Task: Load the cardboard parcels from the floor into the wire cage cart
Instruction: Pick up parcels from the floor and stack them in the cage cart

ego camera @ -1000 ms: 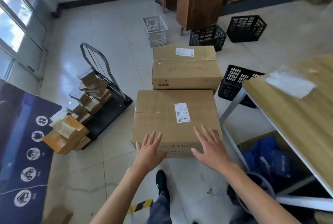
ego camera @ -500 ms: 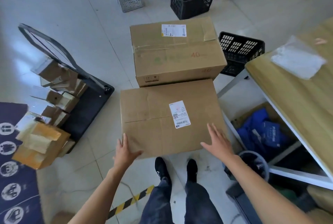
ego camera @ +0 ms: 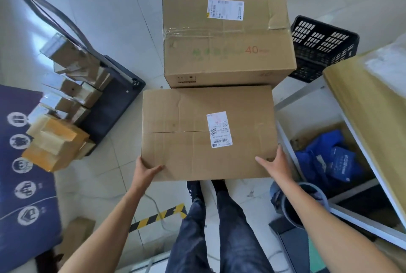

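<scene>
Head view showed you bent over the near parcel [ego camera: 206, 134], your left hand [ego camera: 146, 170] wrapped round its near left corner and your right hand [ego camera: 273, 164] clasping the near right corner, thumbs on top. You took it at opposite corners, I would judge, because a box this wide needs a spread hold to come up level. It sat on the floor just in front of your shoes, its far edge against the second parcel [ego camera: 226, 39]. Whether your fingers had got under the base was hidden by the cardboard, so I cannot tell if it had left the floor. The flat trolley [ego camera: 114, 105] to your left carried small boxes; no wire cage cart was in view.
</scene>
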Available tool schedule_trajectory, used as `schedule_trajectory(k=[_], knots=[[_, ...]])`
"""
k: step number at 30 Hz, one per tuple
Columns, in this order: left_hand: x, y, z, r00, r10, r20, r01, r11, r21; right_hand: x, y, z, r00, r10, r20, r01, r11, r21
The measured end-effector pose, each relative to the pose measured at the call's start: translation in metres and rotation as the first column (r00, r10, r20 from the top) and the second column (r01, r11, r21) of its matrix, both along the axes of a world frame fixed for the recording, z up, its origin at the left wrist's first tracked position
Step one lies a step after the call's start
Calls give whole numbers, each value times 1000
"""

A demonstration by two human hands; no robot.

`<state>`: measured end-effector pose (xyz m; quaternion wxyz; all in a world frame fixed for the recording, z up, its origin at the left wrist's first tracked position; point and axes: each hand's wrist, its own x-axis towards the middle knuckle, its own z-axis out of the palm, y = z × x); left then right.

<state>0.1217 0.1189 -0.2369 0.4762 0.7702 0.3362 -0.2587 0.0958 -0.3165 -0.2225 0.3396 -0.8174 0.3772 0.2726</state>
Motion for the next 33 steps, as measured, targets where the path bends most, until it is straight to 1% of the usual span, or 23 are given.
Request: schedule_trajectory(k=[3, 7, 12, 16, 20, 23, 25, 27, 29, 31, 33], knots=[[-2, -5, 17, 997, 54, 61, -55, 998, 7, -2, -15, 11, 995, 95, 35, -96, 995, 21], [-29, -6, 50, 988, 126, 89, -129, 991, 30, 2, -23, 37, 987, 130, 91, -137, 987, 80], [-108, 15, 90, 949, 298, 105, -307, 947, 90, 5, 5, 72, 930, 320, 182, -341, 935, 101], [-187, 38, 129, 869, 479, 126, -493, 861, 128, 8, 47, 99, 846, 467, 256, -507, 854, 117], [-272, 48, 167, 719, 665, 199, -692, 710, 128, 12, 106, 121, 725, 611, 319, -668, 737, 106], [-340, 49, 194, 588, 766, 259, -808, 574, 134, 2, 158, 139, 606, 699, 379, -780, 616, 110], [-390, 45, 212, 516, 802, 300, -856, 493, 156, -14, 192, 154, 524, 743, 416, -841, 530, 110], [-449, 39, 230, 411, 838, 359, -912, 380, 157, -42, 226, 171, 421, 781, 461, -898, 430, 92], [-495, 33, 242, 338, 859, 384, -940, 295, 169, -66, 250, 184, 375, 788, 488, -921, 376, 100], [-557, 22, 257, 231, 873, 430, -971, 179, 159, -111, 277, 199, 305, 791, 530, -951, 282, 127], [-619, 7, 267, 139, 872, 470, -987, 82, 139, -158, 299, 211, 227, 796, 561, -974, 199, 112]])
